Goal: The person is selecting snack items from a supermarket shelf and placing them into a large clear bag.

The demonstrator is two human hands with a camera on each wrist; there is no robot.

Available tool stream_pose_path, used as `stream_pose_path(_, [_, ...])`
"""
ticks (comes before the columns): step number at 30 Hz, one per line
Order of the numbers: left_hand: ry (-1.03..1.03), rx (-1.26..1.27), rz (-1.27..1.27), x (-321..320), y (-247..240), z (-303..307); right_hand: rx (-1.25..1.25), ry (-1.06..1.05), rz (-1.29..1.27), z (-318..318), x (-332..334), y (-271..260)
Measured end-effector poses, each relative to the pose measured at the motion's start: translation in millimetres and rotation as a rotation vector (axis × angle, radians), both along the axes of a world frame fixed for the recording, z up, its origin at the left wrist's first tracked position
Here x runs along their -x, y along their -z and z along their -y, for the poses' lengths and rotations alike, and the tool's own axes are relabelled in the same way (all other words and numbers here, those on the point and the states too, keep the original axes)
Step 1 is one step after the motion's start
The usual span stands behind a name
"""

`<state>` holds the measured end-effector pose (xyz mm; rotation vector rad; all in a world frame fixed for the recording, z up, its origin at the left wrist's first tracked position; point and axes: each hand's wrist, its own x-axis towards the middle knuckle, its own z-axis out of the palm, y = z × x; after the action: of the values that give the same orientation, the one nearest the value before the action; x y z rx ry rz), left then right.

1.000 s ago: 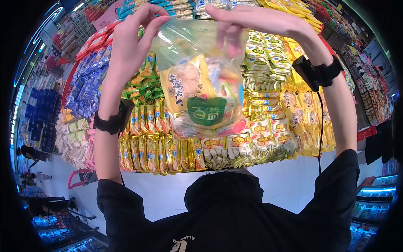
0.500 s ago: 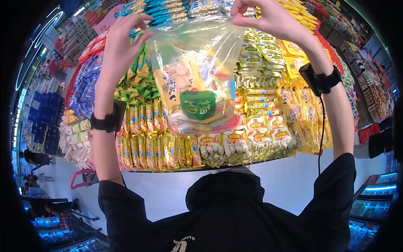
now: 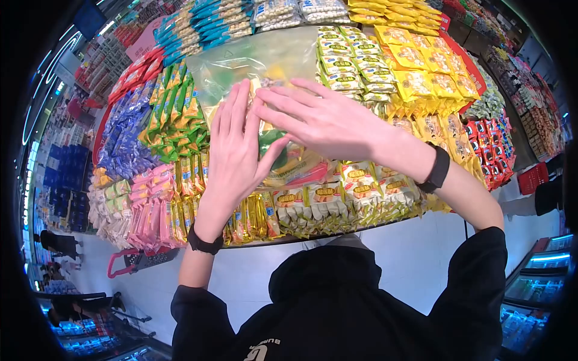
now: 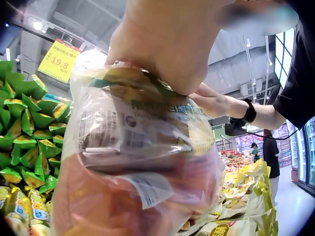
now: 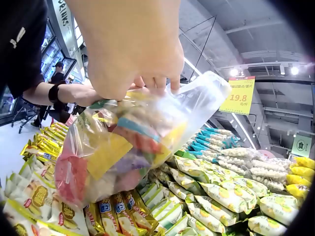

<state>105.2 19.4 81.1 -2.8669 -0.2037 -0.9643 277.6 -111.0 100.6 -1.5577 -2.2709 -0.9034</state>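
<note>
A clear plastic bag (image 3: 256, 55) with a green print lies over the snack display, filled with packaged snacks. My left hand (image 3: 233, 144) rests on its left part with the fingers straight and pointing away from me. From the right, my right hand (image 3: 328, 117) lies across the bag's middle, fingers extended, its fingertips right at the left hand's fingers. In the left wrist view the bag (image 4: 147, 142) bulges under the left hand (image 4: 165, 44), with barcodes showing through. The right wrist view shows colourful packets inside the bag (image 5: 123, 147), below the right hand (image 5: 130, 46).
Gold-wrapped snack packs (image 3: 250, 218) and white snack packs (image 3: 325, 201) line the display's near edge. Green packs (image 3: 174, 111) sit to the left, yellow packs (image 3: 415, 84) to the right. A yellow price sign (image 5: 238, 96) hangs above. A pink-handled basket (image 3: 138, 259) stands at left.
Both hands held the bag's upper corners, the right hand shifting its hold; now they have come down and inward onto the bag's filled part. The bag's top has flopped back, away from me.
</note>
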Motion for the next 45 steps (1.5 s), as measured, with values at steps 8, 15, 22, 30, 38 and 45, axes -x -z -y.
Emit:
stream_pose_path(8, [0.007,0.075,-0.010,1.3,7.6,-0.2,0.079,-0.060,-0.191,12.1,1.7,6.0])
stream_pose_path(15, [-0.015,0.075,0.012,-4.9,10.6,5.5,0.218,-0.048,-0.212,40.9,-5.0,9.9])
stream_pose_path(22, [-0.045,0.113,-0.003,-4.2,9.7,12.7,0.315,0.088,-0.178,87.5,-31.6,16.5])
stream_pose_path(30, [-0.184,0.230,0.024,-14.9,6.2,29.9,0.436,0.255,-0.254,152.9,-111.6,11.6])
stream_pose_path(38, [-0.430,0.299,0.098,-52.1,7.5,47.0,0.416,0.370,-0.421,216.4,-190.2,24.3])
stream_pose_path(45, [-0.412,0.292,0.140,-58.1,11.6,46.7,0.435,0.441,-0.321,221.7,-230.6,33.4])
